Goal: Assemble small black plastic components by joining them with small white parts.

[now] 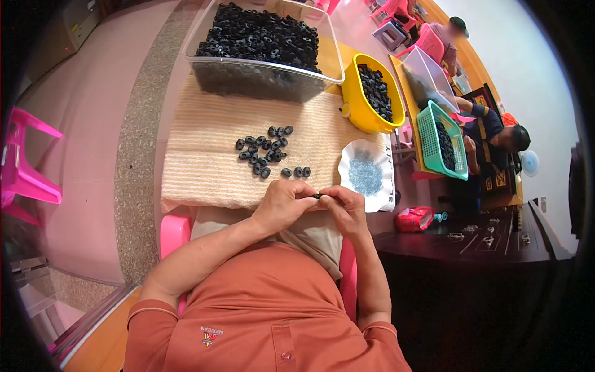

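Note:
My left hand (284, 203) and my right hand (344, 208) meet at the near edge of a beige woven mat (204, 161). Between their fingertips they pinch one small black ring-shaped part (317, 196). Several more of these black parts (266, 150) lie loose on the mat just beyond my hands. A white paper plate (379, 197) to the right of my right hand holds a heap of tiny grey metal pieces (365, 173).
A clear plastic bin (260, 77) full of black parts stands at the mat's far end. A yellow bucket (356, 99) and a teal basket (427, 139) with more parts are to the right. Another person (496, 139) sits at far right. A pink stool (25, 167) stands at left.

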`<state>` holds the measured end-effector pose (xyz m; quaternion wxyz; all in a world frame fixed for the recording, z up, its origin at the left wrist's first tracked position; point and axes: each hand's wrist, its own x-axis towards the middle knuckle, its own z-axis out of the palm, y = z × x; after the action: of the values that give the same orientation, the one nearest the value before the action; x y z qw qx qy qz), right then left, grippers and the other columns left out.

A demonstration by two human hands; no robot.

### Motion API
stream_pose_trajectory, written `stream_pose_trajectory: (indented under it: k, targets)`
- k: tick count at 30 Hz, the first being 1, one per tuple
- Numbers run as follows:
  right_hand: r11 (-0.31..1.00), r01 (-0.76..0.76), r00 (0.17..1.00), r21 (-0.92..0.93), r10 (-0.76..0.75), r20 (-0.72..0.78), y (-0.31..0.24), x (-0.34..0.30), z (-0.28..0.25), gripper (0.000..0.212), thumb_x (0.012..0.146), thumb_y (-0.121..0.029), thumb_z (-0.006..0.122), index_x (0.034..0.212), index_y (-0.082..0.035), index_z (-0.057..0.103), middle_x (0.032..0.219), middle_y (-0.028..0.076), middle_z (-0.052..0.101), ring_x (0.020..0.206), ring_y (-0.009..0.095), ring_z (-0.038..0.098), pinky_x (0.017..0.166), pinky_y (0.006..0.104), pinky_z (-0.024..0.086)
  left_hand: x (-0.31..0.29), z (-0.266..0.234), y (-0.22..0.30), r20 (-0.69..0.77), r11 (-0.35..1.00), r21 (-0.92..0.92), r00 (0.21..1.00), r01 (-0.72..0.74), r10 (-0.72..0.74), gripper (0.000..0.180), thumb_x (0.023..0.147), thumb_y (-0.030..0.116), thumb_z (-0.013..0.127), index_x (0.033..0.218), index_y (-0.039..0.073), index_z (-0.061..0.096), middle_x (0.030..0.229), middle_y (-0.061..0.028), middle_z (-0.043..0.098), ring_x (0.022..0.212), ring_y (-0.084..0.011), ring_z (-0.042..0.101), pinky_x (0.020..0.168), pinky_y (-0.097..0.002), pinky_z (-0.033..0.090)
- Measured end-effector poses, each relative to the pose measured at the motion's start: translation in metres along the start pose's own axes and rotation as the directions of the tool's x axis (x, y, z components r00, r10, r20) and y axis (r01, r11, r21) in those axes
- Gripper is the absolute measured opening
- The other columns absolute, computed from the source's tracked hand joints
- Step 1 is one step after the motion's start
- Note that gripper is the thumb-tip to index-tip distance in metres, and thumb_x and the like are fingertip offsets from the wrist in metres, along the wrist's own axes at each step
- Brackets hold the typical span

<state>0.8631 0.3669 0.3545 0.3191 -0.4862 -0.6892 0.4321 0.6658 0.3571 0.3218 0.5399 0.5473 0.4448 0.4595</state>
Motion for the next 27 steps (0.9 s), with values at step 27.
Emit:
stream_pose_trajectory:
  k: [27]
  targets:
    - [0.867,0.342,0.911,-0.363,-0.401,-0.099,0.005,-0.010,0.024,0.050,0.078,0.007,0.075,0.126,0.003,0.059,0.117,0.016,0.061,0.092,0.023,0.069,0.074,0.0319,0.058,0.005,-0.004,0.005,0.155,0.883,-0.421,0.976,0.207,-0.155,0.015,0.091,0.008,0.071,0.099,-0.005,0.072,0.088,-0.0055,0.073,0.078,-0.0089,0.067,0.071,-0.0231,0.055]
